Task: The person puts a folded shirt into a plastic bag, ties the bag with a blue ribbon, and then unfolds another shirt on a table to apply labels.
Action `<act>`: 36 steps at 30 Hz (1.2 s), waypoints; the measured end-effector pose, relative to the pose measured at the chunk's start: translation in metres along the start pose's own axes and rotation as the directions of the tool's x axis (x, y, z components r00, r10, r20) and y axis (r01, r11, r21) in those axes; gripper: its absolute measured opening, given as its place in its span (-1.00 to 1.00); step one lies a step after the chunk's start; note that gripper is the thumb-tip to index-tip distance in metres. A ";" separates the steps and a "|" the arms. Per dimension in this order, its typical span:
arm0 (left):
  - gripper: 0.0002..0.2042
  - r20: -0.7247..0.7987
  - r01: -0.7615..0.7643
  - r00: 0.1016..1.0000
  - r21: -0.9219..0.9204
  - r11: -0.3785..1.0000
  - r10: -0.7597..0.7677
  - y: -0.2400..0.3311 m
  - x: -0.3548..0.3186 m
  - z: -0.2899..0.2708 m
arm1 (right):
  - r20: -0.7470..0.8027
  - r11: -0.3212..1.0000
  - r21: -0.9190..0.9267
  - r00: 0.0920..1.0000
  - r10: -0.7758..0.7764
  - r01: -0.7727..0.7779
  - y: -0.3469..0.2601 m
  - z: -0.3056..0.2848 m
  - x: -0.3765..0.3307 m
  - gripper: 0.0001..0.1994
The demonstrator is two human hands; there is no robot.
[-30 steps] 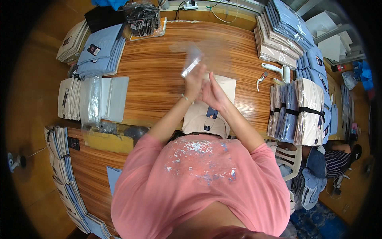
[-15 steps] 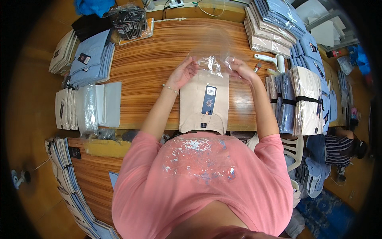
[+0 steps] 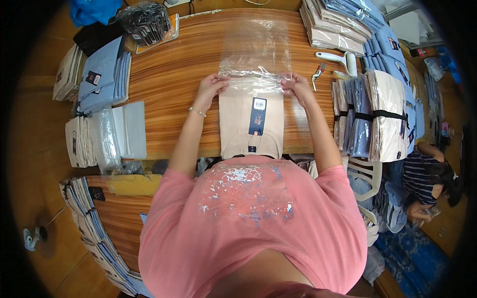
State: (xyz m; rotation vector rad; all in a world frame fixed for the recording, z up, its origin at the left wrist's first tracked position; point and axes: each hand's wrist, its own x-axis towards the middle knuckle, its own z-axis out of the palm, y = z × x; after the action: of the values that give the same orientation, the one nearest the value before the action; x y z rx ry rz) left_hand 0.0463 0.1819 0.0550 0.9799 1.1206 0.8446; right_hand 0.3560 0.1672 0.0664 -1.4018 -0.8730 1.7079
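Observation:
A folded beige shirt (image 3: 238, 126) with a dark hang tag lies flat on the wooden table (image 3: 174, 74) right in front of me. A clear plastic bag (image 3: 256, 47) stretches away from the shirt's far end, its mouth over that edge. My left hand (image 3: 211, 85) pinches the bag's mouth at the shirt's left corner. My right hand (image 3: 296, 84) grips the mouth at the right corner.
Stacks of folded blue and beige shirts (image 3: 370, 111) stand at the right, more blue ones (image 3: 102, 74) at the left. A pile of clear bags (image 3: 117, 134) lies left of me. A white brush (image 3: 343, 59) and a small tool (image 3: 318, 74) lie beyond my right hand. Another person (image 3: 432, 181) sits at lower right.
My hands came down from holding the bag up in the air to the table. They spread apart to the shirt's far corners, with the bag now lying flat beyond the shirt.

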 end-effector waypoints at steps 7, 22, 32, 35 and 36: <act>-0.75 0.066 0.191 0.981 -0.233 0.953 -0.180 0.022 -0.011 0.000 | 0.187 0.999 -0.004 0.982 -0.030 0.031 -0.034 0.018 -0.029 -0.50; -0.76 0.134 0.066 0.987 0.197 0.978 -0.093 -0.014 0.050 -0.032 | 0.015 0.918 -0.365 0.985 0.171 -0.154 0.003 -0.020 0.054 -0.81; -0.49 0.294 0.027 0.948 0.300 0.953 -0.119 -0.017 0.041 -0.035 | 0.216 0.873 -0.413 0.903 0.372 -0.261 0.002 -0.035 0.062 -0.80; -0.47 0.267 0.133 0.936 0.332 0.934 -0.228 -0.006 0.027 -0.024 | 0.265 0.816 -0.501 0.847 0.461 -0.288 -0.006 -0.039 0.041 -0.81; -0.48 0.258 0.155 0.931 0.358 0.921 -0.257 0.000 0.017 -0.018 | 0.315 0.826 -0.455 0.808 0.498 -0.332 0.004 -0.044 0.036 -0.82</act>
State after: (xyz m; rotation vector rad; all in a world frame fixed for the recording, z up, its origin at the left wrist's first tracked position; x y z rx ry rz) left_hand 0.0332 0.2005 0.0470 1.1979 1.0963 0.3193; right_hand 0.3947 0.1985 0.0382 -1.5942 -1.2539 2.3453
